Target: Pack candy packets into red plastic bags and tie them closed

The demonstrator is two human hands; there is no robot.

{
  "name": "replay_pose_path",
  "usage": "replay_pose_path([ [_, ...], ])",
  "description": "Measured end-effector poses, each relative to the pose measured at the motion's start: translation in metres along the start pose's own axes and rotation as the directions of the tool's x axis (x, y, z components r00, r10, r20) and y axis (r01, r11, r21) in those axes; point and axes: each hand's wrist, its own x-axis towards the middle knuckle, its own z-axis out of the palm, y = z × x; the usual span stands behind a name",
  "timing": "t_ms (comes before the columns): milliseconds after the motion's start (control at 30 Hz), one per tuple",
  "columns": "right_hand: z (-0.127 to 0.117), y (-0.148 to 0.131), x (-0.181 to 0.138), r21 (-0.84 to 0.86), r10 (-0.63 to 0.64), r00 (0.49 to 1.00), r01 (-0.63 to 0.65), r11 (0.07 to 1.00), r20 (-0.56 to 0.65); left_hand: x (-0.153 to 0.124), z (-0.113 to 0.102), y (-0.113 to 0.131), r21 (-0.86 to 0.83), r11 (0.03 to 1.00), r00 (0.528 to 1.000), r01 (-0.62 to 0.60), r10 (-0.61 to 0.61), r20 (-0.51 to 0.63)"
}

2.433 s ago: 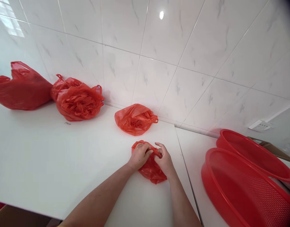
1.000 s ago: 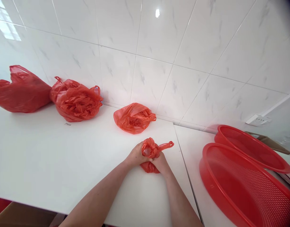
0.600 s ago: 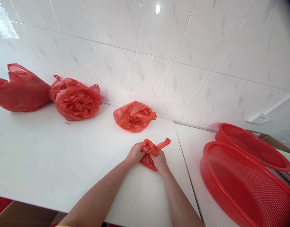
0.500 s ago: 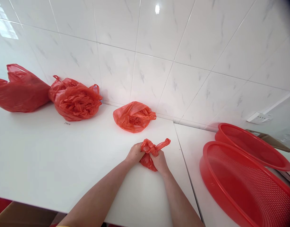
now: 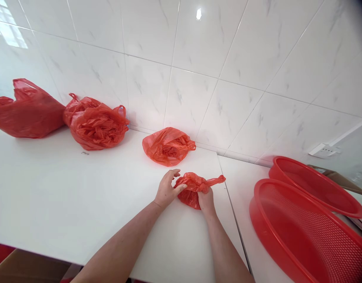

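A crumpled red plastic bag (image 5: 190,197) is held low over the white table (image 5: 80,208), with a twisted end sticking out to the right. My right hand (image 5: 206,202) grips the bag's right side; its fingers are partly hidden behind the plastic. On the other side, my left hand (image 5: 168,188) has its fingers apart, the thumb touching the bag's left edge. Just behind lies another red plastic bag (image 5: 167,147), bunched up near the wall.
Two larger stuffed red bags (image 5: 96,125) (image 5: 33,112) lie along the tiled wall at the left. Red mesh baskets (image 5: 287,232) (image 5: 313,184) stand at the right. A power socket (image 5: 324,150) is on the wall; a cardboard box (image 5: 30,267) shows below the table.
My left hand has loosened and spread its fingers at the bag's left side. My right hand and the bag have shifted slightly right, and the bag's top looks wider.
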Motion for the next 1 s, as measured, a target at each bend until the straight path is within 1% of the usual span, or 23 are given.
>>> replay_pose_path([
  [100, -0.001, 0.003, 0.002, -0.019, -0.039, 0.995, 0.041, 0.999, 0.087, 0.002, -0.001, 0.001, 0.089, 0.996, 0.998, -0.021, 0.026, -0.058],
  [167, -0.004, 0.005, 0.004, 0.016, -0.067, 0.986, 0.065, 0.998, 0.154, 0.002, -0.001, 0.001, 0.107, 0.994, 0.999, -0.011, 0.016, -0.041],
  [233, -0.010, 0.007, 0.006, 0.127, -0.061, 0.974, 0.034, 0.991, 0.217, 0.002, -0.001, 0.001, 0.099, 0.995, 1.000, 0.025, -0.025, -0.006],
  [333, -0.022, 0.008, 0.009, 0.355, -0.026, 0.971, -0.062, 0.933, 0.240, 0.002, -0.001, 0.001, 0.088, 0.991, 0.995, 0.098, -0.100, 0.025],
  [400, -0.029, 0.009, 0.011, 0.442, -0.015, 0.978, -0.080, 0.894, 0.208, 0.002, -0.001, 0.001, 0.088, 0.988, 0.991, 0.126, -0.129, 0.031],
  [533, -0.035, 0.015, 0.019, 0.441, 0.033, 0.992, -0.084, 0.893, 0.122, 0.005, -0.005, 0.000, 0.127, 0.986, 0.994, 0.106, -0.110, 0.025],
  [667, -0.039, 0.026, 0.028, 0.470, 0.076, 0.996, -0.044, 0.881, -0.048, 0.010, -0.014, -0.004, 0.275, 0.960, 0.998, 0.047, -0.058, 0.035],
  [733, -0.042, 0.031, 0.031, 0.484, 0.098, 0.990, -0.037, 0.874, -0.102, 0.013, -0.019, -0.006, 0.353, 0.936, 0.999, 0.002, -0.018, 0.041],
  [800, -0.044, 0.034, 0.034, 0.498, 0.117, 0.985, -0.039, 0.866, -0.126, 0.016, -0.023, -0.008, 0.408, 0.912, 0.999, -0.036, 0.024, 0.036],
  [867, -0.046, 0.037, 0.036, 0.505, 0.128, 0.983, -0.045, 0.862, -0.132, 0.018, -0.025, -0.009, 0.439, 0.897, 0.999, -0.050, 0.047, 0.017],
  [933, -0.047, 0.039, 0.037, 0.498, 0.128, 0.982, -0.043, 0.866, -0.138, 0.018, -0.026, -0.007, 0.443, 0.895, 0.999, -0.042, 0.046, 0.001],
  [1000, -0.048, 0.040, 0.038, 0.494, 0.126, 0.983, -0.044, 0.869, -0.133, 0.018, -0.025, -0.005, 0.412, 0.911, 1.000, -0.018, 0.025, -0.011],
])
